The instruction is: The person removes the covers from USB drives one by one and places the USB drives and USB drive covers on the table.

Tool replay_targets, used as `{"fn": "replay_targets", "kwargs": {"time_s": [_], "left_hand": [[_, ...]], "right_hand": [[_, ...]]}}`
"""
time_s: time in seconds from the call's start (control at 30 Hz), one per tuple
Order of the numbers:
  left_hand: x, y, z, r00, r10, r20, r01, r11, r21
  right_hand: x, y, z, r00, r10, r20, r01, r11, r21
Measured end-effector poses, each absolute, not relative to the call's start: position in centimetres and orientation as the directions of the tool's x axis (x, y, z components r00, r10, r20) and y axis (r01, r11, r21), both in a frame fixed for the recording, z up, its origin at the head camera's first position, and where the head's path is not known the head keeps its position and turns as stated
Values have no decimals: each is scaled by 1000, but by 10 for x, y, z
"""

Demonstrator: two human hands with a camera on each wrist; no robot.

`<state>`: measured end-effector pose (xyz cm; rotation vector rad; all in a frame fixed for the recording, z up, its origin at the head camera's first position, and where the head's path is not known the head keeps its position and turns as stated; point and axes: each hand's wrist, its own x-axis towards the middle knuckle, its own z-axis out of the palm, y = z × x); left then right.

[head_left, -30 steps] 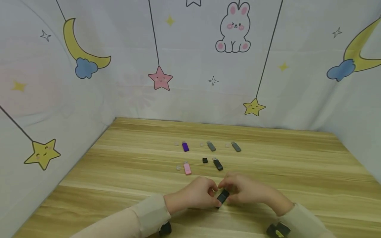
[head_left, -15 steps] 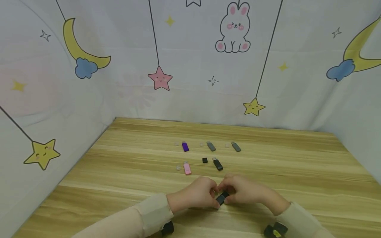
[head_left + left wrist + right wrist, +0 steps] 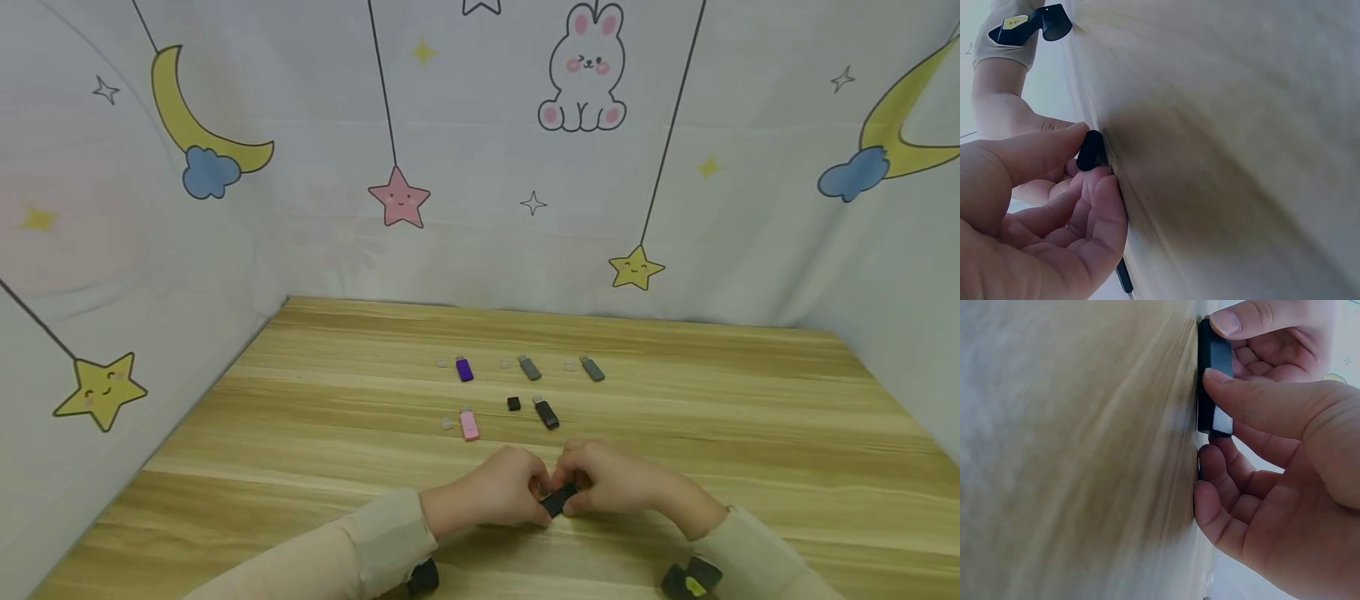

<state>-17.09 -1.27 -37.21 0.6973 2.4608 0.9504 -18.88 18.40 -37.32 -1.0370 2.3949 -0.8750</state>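
A black USB stick (image 3: 558,501) lies between both hands, low over the wooden table in the head view. My left hand (image 3: 507,483) pinches its near-left end with thumb and fingers. My right hand (image 3: 611,479) grips the far-right end. In the right wrist view the black USB stick (image 3: 1215,350) stretches between the two thumbs, its long edge close to the tabletop. The left wrist view shows only one dark end of the USB stick (image 3: 1089,150), beside the left thumb tip. Fingers hide part of it, so whether a cap is on cannot be told.
Beyond the hands lie another black USB stick (image 3: 547,412) with its black cap (image 3: 513,403), and a pink USB stick (image 3: 468,424). Farther back are a purple USB stick (image 3: 464,368) and two grey ones (image 3: 529,367), with clear caps (image 3: 442,363) beside them. Printed cloth encloses the table.
The held USB stick has turned to a flatter slant, and the two hands have drawn slightly closer together. The right thumb now covers more of its side. The head view has shifted a little.
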Motion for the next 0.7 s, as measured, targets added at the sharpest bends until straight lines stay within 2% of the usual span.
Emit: {"fn": "replay_targets", "kwargs": {"time_s": [0.17, 0.33, 0.7], "left_hand": [[-171, -13, -374, -791, 589, -166, 306, 615, 726], [-172, -17, -375, -805, 578, -132, 277, 563, 778], [-179, -26, -370, -863, 500, -71, 196, 461, 866]], "right_hand": [[-190, 186, -375, -655, -751, -85, -502, 516, -694], [-192, 190, -377, -664, -745, -56, -447, 457, -769], [-191, 188, -368, -809, -588, 22, -336, 430, -838]]}}
